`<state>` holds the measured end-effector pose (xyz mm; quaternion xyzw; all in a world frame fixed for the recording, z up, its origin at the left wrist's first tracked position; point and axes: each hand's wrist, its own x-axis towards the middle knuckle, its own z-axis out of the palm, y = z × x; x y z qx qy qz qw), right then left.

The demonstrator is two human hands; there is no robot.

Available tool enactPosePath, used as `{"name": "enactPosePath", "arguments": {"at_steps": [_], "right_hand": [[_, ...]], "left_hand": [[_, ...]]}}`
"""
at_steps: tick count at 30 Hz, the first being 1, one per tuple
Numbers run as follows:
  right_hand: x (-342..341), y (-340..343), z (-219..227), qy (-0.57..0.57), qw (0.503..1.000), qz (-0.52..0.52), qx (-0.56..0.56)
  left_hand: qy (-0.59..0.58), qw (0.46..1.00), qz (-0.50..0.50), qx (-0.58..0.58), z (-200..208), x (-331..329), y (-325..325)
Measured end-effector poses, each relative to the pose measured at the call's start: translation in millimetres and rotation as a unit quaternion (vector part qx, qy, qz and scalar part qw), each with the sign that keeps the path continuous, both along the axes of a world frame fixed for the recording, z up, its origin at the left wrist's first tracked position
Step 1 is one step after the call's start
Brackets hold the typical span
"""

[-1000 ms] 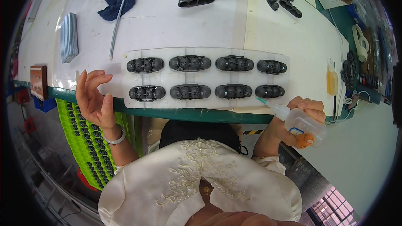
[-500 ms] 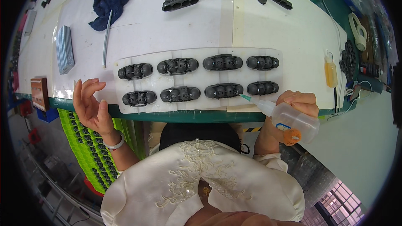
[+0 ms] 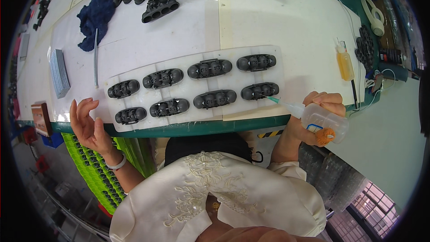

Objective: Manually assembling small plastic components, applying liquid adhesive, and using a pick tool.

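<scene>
The left fingers [image 3: 75, 113] are parted and empty, left of the tray [image 3: 210, 84]. The near row's last part [image 3: 257, 88] has just been reached by the needle [image 3: 272, 100], so work seems shifted there (contact is unclear), left of the right fingers [image 3: 330, 101], by which, partly hidden, the bottle [image 3: 319, 118] is clasped.

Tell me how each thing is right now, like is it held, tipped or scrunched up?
Left hand: open, holding nothing.
Right hand: closed around the squeeze bottle.
Squeeze bottle: tilted, tip at the near row's rightmost black part; contact unclear.
White board: flat, bearing eight black parts in two rows.
Blue cloth: crumpled.
Thin rod: lying on the table.
Green tray: holding black parts in rows.
</scene>
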<state>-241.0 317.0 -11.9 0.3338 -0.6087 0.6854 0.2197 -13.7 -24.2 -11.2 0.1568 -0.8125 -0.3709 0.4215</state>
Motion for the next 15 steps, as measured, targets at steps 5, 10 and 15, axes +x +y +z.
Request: {"name": "enactPosePath", "arguments": {"at_steps": [5,10,15], "right_hand": [[0.5,-2.7,2.2,0.0,1.0,0.003,0.007],[2.5,-2.3,3.7,-0.018,1.0,0.01,-0.02],[-0.9,5.2,-1.2,-0.012,0.996,-0.077,-0.05]], "left_hand": [[-0.006,1.0,-0.004,0.001,-1.0,0.1,-1.0],[-0.013,1.0,-0.001,-0.002,0.0,1.2,-0.2],[-0.008,1.0,-0.008,-0.004,-0.6,-0.3,-1.2]]}}
